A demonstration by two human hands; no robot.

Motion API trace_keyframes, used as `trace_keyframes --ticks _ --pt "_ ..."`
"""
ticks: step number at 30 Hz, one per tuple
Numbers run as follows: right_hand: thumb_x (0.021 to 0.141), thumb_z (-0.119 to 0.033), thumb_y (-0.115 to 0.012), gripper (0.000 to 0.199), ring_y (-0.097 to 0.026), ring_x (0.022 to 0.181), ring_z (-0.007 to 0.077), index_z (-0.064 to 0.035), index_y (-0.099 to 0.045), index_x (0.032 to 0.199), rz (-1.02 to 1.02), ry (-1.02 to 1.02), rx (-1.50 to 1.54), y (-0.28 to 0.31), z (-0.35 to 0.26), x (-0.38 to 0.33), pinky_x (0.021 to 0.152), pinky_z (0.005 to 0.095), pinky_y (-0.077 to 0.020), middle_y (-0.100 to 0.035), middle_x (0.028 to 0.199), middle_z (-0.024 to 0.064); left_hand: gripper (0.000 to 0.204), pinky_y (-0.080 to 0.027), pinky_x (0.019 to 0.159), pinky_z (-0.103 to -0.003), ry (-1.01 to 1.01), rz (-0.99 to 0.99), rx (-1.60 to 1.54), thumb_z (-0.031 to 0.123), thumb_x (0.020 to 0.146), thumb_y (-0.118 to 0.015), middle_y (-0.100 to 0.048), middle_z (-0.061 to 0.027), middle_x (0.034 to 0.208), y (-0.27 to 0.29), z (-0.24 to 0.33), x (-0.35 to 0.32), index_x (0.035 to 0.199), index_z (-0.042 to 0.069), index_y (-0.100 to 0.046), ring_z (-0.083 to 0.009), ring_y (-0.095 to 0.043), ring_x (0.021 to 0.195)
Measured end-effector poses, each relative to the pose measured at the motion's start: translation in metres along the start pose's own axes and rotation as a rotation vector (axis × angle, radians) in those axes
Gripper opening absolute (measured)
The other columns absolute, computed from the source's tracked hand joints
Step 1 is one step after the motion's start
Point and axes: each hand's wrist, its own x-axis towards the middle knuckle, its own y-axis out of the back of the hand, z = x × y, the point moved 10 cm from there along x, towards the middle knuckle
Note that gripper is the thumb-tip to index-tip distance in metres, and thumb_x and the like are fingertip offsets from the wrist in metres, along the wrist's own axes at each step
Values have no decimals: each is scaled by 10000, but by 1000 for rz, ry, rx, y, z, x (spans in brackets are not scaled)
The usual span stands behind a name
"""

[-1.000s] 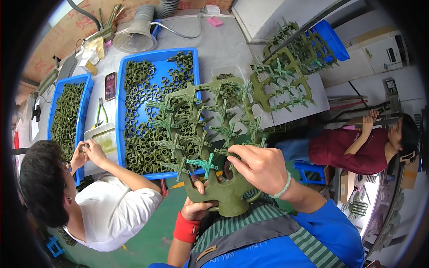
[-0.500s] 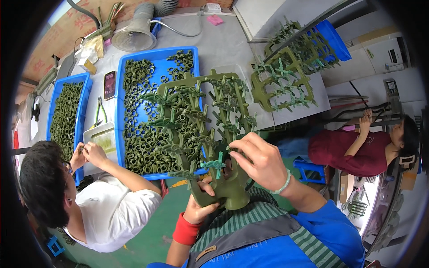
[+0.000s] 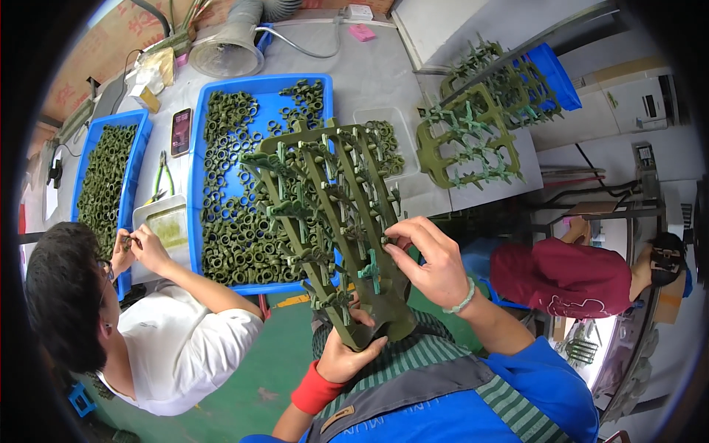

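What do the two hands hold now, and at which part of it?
The left hand grips the green moulded parts tree by its broad base. The right hand pinches a small piece on its right edge.

- Moulded frame is looking like olive-green plastic, matt, with rough sprue edges.
- Blue tray is showing smooth, slightly glossy plastic.
- Loose rings are reading as matt green plastic.
- Wristband is appearing as red ribbed cloth.
- Funnel-shaped duct is glinting like dull metal.
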Motion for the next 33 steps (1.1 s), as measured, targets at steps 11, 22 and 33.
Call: trace_keyframes --ticks 11,22,33 --pt "782 19 -684 278 -660 790 258 -36 -681 1054 -31 229 -194 -8 -16 -4 687 341 -545 -637 936 104 440 -348 1031 -389 -9 -1 83 24 694 -804 -368 -194 1415 1 2 -3 1010 38 -499 -247 -431 1237" --pt "722 57 -698 293 -669 787 259 -37 -701 999 6 282 -223 -7 -18 -9 681 334 -547 -653 944 96 450 -366 1014 -345 26 12 -85 30 739 -792 -408 -123 1359 -1 -9 -5 1082 34 -500 -196 -437 1216" --pt "796 -22 -733 222 -651 770 252 -41 -685 1011 145 301 -87 8 -48 1 662 343 -538 -657 926 94 420 -333 1048 -357 -18 -22 3 18 758 -771 -432 -108 1326 -1 -12 -7 1069 34 -489 -200 -428 1217"
